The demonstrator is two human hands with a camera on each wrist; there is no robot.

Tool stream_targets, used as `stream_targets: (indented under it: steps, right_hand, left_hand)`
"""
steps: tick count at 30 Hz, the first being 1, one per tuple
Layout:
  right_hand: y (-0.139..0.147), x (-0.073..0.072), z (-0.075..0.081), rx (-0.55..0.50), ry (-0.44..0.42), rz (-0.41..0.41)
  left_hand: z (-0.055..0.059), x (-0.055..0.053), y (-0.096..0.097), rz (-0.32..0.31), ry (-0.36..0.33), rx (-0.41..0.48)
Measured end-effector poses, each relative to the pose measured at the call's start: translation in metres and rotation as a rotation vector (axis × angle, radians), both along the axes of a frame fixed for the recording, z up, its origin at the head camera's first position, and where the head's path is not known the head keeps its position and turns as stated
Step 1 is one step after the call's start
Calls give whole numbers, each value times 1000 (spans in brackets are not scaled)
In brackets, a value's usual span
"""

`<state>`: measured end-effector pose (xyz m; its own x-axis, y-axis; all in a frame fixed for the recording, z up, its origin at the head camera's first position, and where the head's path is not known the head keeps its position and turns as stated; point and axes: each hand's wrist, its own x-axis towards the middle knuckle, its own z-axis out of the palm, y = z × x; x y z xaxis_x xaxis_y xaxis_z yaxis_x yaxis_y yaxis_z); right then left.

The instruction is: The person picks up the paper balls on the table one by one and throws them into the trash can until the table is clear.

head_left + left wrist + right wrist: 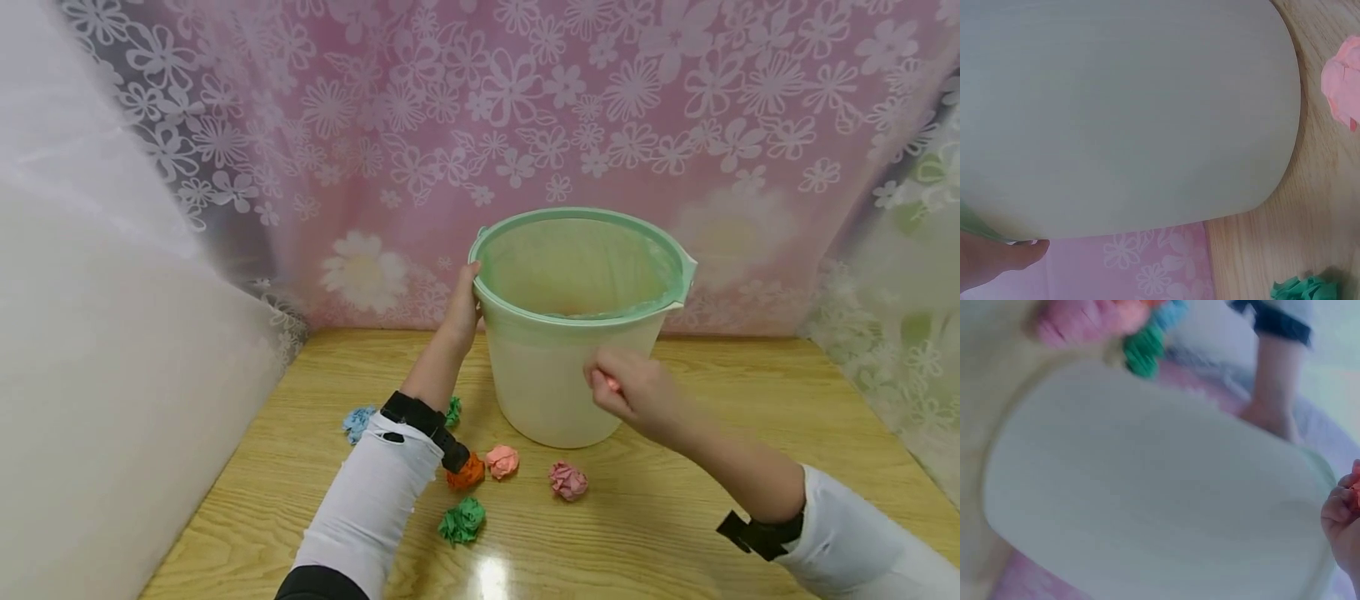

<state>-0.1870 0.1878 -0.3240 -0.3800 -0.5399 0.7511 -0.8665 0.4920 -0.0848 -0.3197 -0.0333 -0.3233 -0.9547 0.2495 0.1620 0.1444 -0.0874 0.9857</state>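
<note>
A pale bucket (551,383) with a light green rim stands upright towards the back of the wooden table, a thin liner showing inside. My left hand (459,312) grips its rim at the left side; the left wrist view shows a digit (1025,255) against the bucket edge. In front of the bucket wall, my right hand (637,392) is closed around a crumpled coral-red paper ball (613,384), mostly hidden by the fingers. The right wrist view shows the same paper ball (1355,494) in the curled fingers, near the bucket's rim end.
Several crumpled paper balls lie before the bucket: blue (358,423), green (453,411), orange (467,472), salmon (502,461), pink (567,481) and another green (461,522). A flowered pink curtain (525,142) hangs behind the table (675,517).
</note>
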Motion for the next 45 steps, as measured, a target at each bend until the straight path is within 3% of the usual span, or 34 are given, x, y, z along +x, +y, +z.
stream_targets:
  steps: [8, 14, 18, 25, 28, 31, 34, 37, 45]
  right_hand:
    - [7, -1, 59, -142, 117, -89]
    - [7, -12, 93, -265, 89, -63]
    - [8, -26, 103, -376, 70, -92]
    - [18, -52, 107, -558, -139, -157]
    - [21, -59, 106, -609, -184, -204]
    - [23, -63, 103, -565, -266, -312]
    - [25, -66, 100, -442, -335, -393]
    - [25, -69, 98, -354, -358, -398]
    - [22, -76, 96, -187, -406, -317]
  left_hand:
    - [16, 17, -2, -27, 13, -52]
    - [5, 4, -2, -19, -23, -35]
    - [-2, -2, -3, 3, -16, -41]
    - [-3, -2, -2, 15, 9, -30]
    - [-3, -1, -2, 19, -6, -29]
    - [-4, -1, -3, 28, -13, -33]
    - [-5, -2, -4, 29, -7, -38]
    - [-4, -2, -3, 16, 8, -44]
    - [-3, -3, -2, 21, -4, -36]
